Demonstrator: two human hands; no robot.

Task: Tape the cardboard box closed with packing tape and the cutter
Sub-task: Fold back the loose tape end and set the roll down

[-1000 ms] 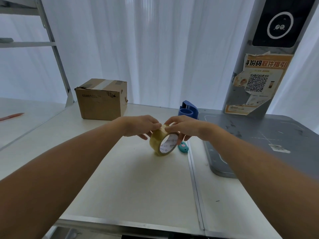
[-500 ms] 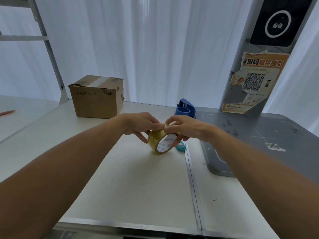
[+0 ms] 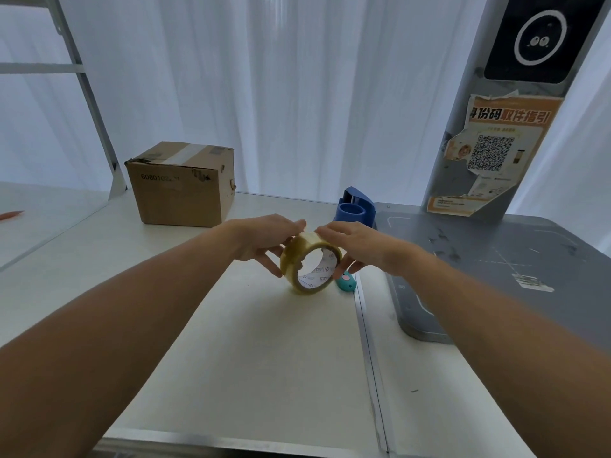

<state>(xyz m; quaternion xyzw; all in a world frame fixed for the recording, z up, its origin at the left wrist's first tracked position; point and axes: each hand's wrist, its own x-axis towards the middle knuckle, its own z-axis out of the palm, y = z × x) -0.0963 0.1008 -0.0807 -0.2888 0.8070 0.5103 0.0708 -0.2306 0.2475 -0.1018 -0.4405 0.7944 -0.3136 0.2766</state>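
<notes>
Both hands hold the tape roll point(image 3: 310, 264).
The left hand point(image 3: 264, 238) and right hand point(image 3: 352, 242) curl fingers round its sides (thumbs on top).

Bright backlight through white curtains point(image 3: 297, 94) (edges bowed), slightly soft

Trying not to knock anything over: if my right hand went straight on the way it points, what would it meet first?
The tape roll, which your right hand grips. It points leftward, so beyond that probably your left hand on the roll's other side, though depth is unclear.
</notes>
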